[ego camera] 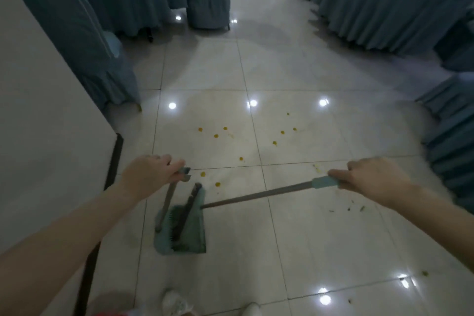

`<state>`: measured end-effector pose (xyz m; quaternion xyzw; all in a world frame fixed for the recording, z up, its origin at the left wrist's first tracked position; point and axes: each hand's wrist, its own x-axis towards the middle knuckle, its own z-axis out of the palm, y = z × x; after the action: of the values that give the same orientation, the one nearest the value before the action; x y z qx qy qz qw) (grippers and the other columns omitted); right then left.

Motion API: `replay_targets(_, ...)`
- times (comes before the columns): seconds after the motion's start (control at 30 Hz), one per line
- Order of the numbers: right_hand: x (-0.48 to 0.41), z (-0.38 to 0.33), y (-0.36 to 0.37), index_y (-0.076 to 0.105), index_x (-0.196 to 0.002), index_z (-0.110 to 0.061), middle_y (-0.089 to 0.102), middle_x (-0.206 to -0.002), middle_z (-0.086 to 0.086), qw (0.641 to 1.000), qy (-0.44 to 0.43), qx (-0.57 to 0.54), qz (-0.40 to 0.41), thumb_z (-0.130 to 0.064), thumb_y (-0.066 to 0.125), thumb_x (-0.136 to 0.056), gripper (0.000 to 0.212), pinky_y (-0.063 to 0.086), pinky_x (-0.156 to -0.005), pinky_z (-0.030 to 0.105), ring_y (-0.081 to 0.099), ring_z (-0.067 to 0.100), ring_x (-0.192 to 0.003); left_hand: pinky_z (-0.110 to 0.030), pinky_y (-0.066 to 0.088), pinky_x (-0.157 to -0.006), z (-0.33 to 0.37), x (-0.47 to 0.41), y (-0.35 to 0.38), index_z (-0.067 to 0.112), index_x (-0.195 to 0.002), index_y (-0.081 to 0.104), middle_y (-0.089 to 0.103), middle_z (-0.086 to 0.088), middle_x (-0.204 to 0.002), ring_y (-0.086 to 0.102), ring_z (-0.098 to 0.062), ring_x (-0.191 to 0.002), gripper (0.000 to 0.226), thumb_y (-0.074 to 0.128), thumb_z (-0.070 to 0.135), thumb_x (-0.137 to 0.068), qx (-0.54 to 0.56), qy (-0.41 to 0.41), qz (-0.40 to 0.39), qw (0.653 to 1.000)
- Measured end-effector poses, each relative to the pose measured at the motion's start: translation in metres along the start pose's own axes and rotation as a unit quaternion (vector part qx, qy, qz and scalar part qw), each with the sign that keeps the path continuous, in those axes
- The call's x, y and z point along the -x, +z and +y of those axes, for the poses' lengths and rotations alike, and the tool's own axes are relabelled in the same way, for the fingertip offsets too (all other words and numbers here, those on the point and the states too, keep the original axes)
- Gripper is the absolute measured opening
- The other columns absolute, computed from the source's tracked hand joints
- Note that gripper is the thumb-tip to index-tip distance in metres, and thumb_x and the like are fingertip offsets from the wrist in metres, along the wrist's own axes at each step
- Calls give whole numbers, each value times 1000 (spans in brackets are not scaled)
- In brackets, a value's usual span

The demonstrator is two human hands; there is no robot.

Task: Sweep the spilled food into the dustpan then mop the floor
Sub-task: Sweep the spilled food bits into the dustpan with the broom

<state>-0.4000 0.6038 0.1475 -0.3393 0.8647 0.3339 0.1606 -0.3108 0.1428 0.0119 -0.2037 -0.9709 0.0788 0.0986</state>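
Two bare hands are at work over a glossy pale tiled floor (307,233). The left hand (154,174) has its fingers curled round the top of the grey upright handle of one teal plastic dustpan (191,241), which sits flat on the tiles just ahead of the person's feet. The right hand (372,178) is closed round the teal grip at the end of one long grey-handled broom (256,194). The shaft slants down and across to the left, and the dark-bristled broom head rests at the dustpan, lying over its tray.

The spilled food – small round yellow pieces (216,136) – lies scattered on the tiles beyond the dustpan. Ten can be counted: three in a loose group to the left, four to the right, one between them nearer the person, and two just beside the broom head. A faint yellow smear (318,168) shows near the right hand, and a few small dark scraps (355,209) lie below that forearm. Two greenish bits sit further down on the right.

A dark slim pole (112,174) runs along the edge of a white wall panel (38,110) on the left – what it belongs to is not clear. One teal-covered chair (207,0) stands ahead and another (77,41) stands by the panel, with teal-skirted tables (379,15) around. Two white shoes (174,303) show at the bottom edge.
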Motion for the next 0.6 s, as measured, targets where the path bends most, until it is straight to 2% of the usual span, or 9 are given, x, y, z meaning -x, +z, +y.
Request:
replay_targets(0.13, 64, 48, 61, 37, -138, -44, 54, -93, -9, 994, 104, -37, 3, -57, 30, -98, 43, 48, -68, 29, 62, 14, -84, -26, 40, -36, 54, -60, -22, 17, -98, 54, 54, -2, -63, 49, -20, -38, 37, 37, 49, -96, -20, 25, 22, 999)
replay_targets(0.2, 93, 62, 92, 38, -136, -46, 46, -87, -9, 986, 154, -64, -11, -57, 31, -98, 40, 44, -64, 28, 53, 13, -75, -25, 36, -35, 84, -89, -34, 15, -97, 52, 51, -4, -60, 48, -21, -35, 47, 19, 48, -101, -31, 31, 23, 999)
replay_targets(0.23, 106, 69, 106, 39, -136, -46, 46, -86, -8, 981, 177, -76, -13, -56, 32, -98, 40, 43, -63, 28, 49, 13, -73, -24, 36, -34, 98, -102, -40, 15, -98, 51, 51, -4, -59, 48, -22, -34, 47, 18, 49, -100, -39, 34, 18, 999)
replay_targets(0.3, 133, 82, 133, 41, -135, -46, 48, -86, -8, 971, 220, -93, -2, -56, 34, -98, 39, 44, -62, 25, 47, 12, -72, -26, 39, -33, 125, -129, -49, 12, -101, 56, 53, -6, -62, 49, -24, -36, 45, 27, 47, -95, -54, 39, 15, 998)
replay_targets(0.37, 157, 93, 160, 42, -133, -46, 49, -86, -8, 958, 265, -110, 4, -56, 35, -98, 38, 43, -60, 24, 51, 11, -73, -27, 32, -36, 149, -153, -51, 10, -115, 56, 59, -9, -77, 54, -27, -47, 46, 26, 39, -93, -67, 62, 8, 996)
replay_targets(0.43, 178, 100, 184, 43, -132, -46, 54, -89, -10, 944, 299, -140, -2, -56, 35, -98, 36, 44, -60, 25, 60, 12, -80, -25, 27, -36, 170, -176, -56, 7, -117, 56, 58, -11, -79, 47, -25, -44, 34, 49, 29, -92, -60, 60, -14, 996)
replay_targets(0.5, 194, 107, 207, 46, -127, -45, 61, -93, -11, 929, 333, -163, -5, -56, 36, -97, 34, 43, -58, 27, 64, 12, -83, -22, 24, -33, 190, -199, -59, 8, -108, 56, 53, -6, -70, 32, -19, -37, 35, 68, 32, -85, -69, 35, -35, 996)
replay_targets(0.53, 200, 111, 217, 48, -123, -45, 62, -90, -11, 920, 353, -173, -7, -56, 36, -97, 31, 42, -56, 27, 64, 13, -80, -23, 24, -33, 200, -210, -57, 10, -109, 54, 53, -4, -71, 32, -17, -38, 38, 67, 38, -85, -82, 33, -42, 995)
replay_targets(0.6, 209, 117, 237, 52, -116, -44, 60, -80, -12, 904, 384, -188, -12, -56, 38, -96, 27, 41, -52, 26, 60, 12, -71, -24, 28, -34, 218, -233, -53, 15, -113, 50, 57, -1, -76, 42, -17, -40, 39, 54, 47, -91, -73, 30, -25, 997)
